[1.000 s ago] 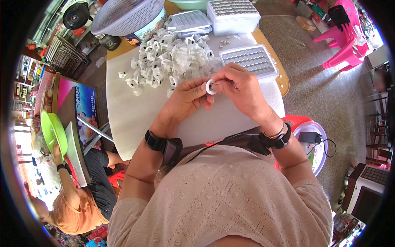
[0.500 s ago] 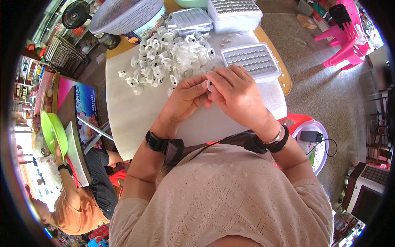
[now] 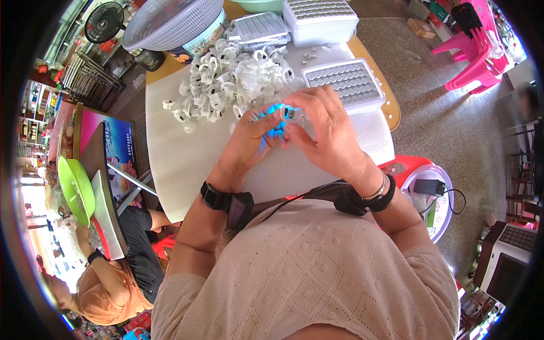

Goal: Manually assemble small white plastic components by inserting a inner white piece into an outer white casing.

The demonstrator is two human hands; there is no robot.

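Observation:
Above the near middle of the table, my left hand [image 3: 255, 130] pinches a small translucent plastic light [image 3: 291, 114] between thumb and fingers. A dark slot with metal bits shows in its open side, and blue light glows over the left fingers. My right hand [image 3: 328, 127] is close beside it, thumb and forefinger spread around the light; whether a fingertip touches it is hard to see. Beyond my hands lies a heap of similar whitish, ring-shaped plastic pieces [image 3: 226, 85]. A white tray [image 3: 368, 106] with rows of round silvery cells stands just past my right hand.
Stacked trays [image 3: 323, 35], flat clear cases [image 3: 259, 28] and a grey basket [image 3: 170, 28] line the table's far side. Several loose cells [image 3: 309, 55] lie near the tray. At right is a lilac basin [image 3: 447, 209] with a black adapter. A co-worker [image 3: 113, 289] sits at left.
My right fingers have spread away from the light, exposing its slotted side. A blue glow has come on over my left fingers. The co-worker's arm has shifted by the green basin.

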